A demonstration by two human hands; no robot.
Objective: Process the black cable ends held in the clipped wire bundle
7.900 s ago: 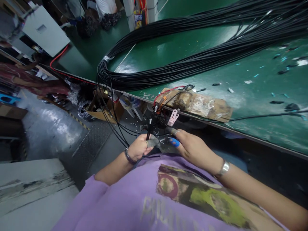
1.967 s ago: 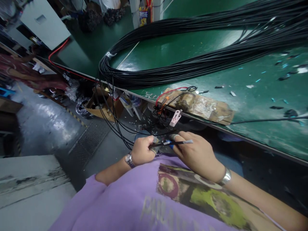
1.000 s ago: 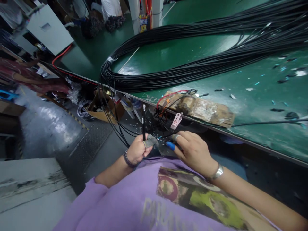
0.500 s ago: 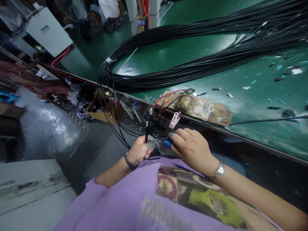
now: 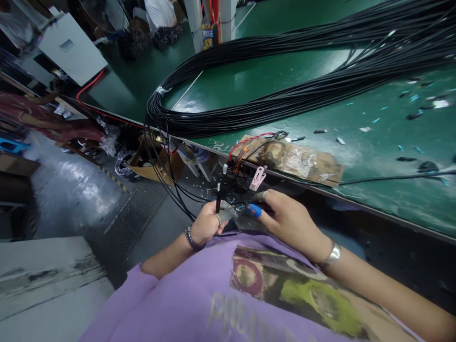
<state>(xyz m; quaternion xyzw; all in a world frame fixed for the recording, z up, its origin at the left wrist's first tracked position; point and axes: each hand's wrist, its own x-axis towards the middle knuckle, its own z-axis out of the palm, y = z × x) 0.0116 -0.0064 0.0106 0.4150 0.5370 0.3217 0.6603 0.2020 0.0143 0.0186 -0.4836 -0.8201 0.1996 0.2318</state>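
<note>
My left hand, with grey wrapping on its thumb, is closed around black cable. A short black piece with a pale tip sticks up out of this fist. Thin bluish wire ends show just beyond the left thumb. Close by on the right is my right hand, its thumb wrapped in blue and its index finger in grey. That thumb and index finger are apart, and I see nothing held between them.
A large loop of black cables lies on the green table. At its edge are a worn wooden block, tangled wires and a pink clip. A cardboard box stands below. A person in red is at far left.
My right hand has shifted slightly right, away from the left hand, and its thumb and index finger have parted. The left hand stays nearly in place on the cable.
</note>
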